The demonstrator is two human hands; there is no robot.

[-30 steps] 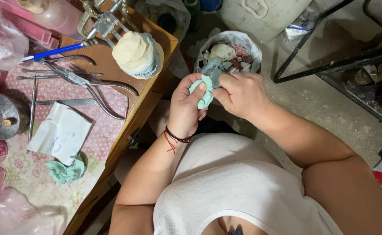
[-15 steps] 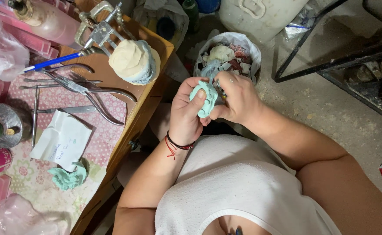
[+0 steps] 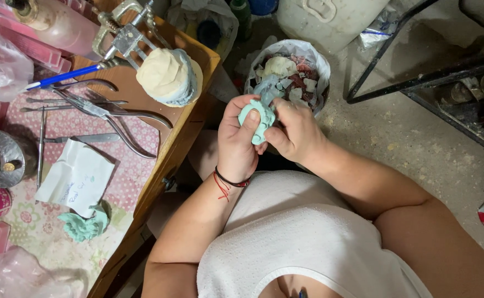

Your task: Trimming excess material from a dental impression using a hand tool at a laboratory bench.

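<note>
Both hands hold one pale green dental cast (image 3: 257, 117) in front of my chest, just over a waste bin (image 3: 320, 65). My left hand (image 3: 237, 143) wraps it from the left, with a red and black string band on the wrist. My right hand (image 3: 294, 132) pinches its right side with thumb and fingers. A second green cast piece (image 3: 84, 225) lies on the table by a folded white paper note (image 3: 76, 177).
A wooden table edge (image 3: 184, 138) runs left of my knees. On it are pliers (image 3: 118, 118), metal hand tools, a cream plaster model (image 3: 167, 77) on a metal articulator, a blue pen (image 3: 65, 76) and a metal cup (image 3: 4, 157). A black metal frame (image 3: 418, 88) stands right.
Both hands have stayed over the bin, turning the green cast between them. The view has shifted slightly; the table items have not moved.
</note>
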